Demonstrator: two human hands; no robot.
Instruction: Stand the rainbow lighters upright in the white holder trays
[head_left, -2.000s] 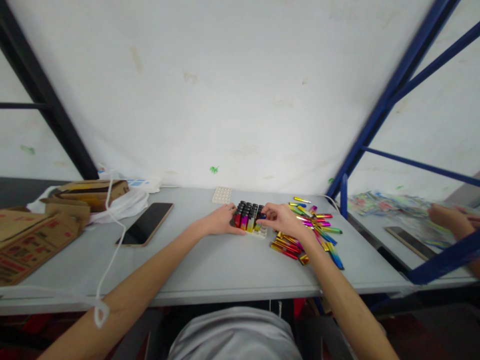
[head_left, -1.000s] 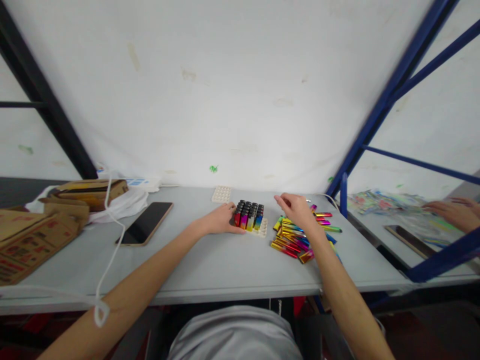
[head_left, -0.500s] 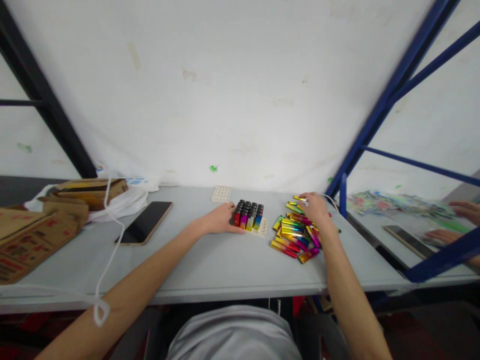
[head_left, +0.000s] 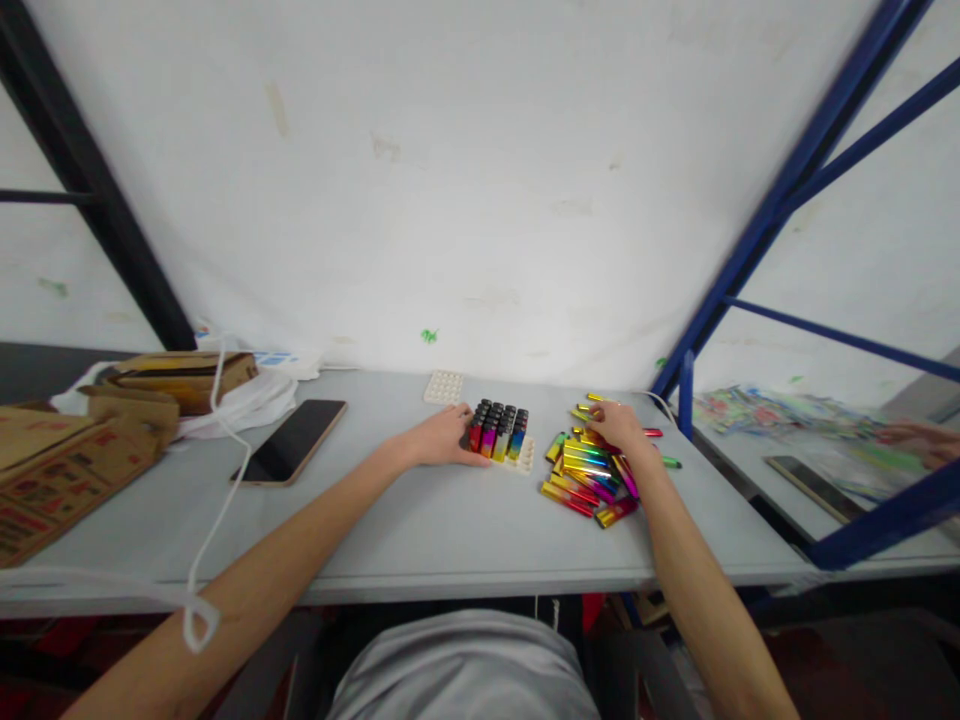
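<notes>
My left hand [head_left: 444,437] curves round the left side of a block of upright, shiny tubes with black tops, which look like lighters [head_left: 499,430]. Its thumb is at the front, and the fingers reach behind. These lighters stand in rows in a white, holed tray [head_left: 527,457], whose right end shows bare holes. On the right, my right hand [head_left: 619,425] is over the far part of a loose pile of metallic lighters [head_left: 585,465] in gold, red, purple and green. Its fingers are bent together and point down; what lies between them is hidden.
A second white holed tray [head_left: 444,387] lies by the wall. To the left are a phone [head_left: 292,443], a white cable [head_left: 223,480] and cardboard boxes [head_left: 82,460]. Beyond the blue frame [head_left: 750,240] at right are another phone [head_left: 814,488] and another person's hand [head_left: 926,438].
My right hand has shifted slightly left and nearer, its fingers bending down into the pile. A red and a green lighter now show to its right. My left hand stays at the tray.
</notes>
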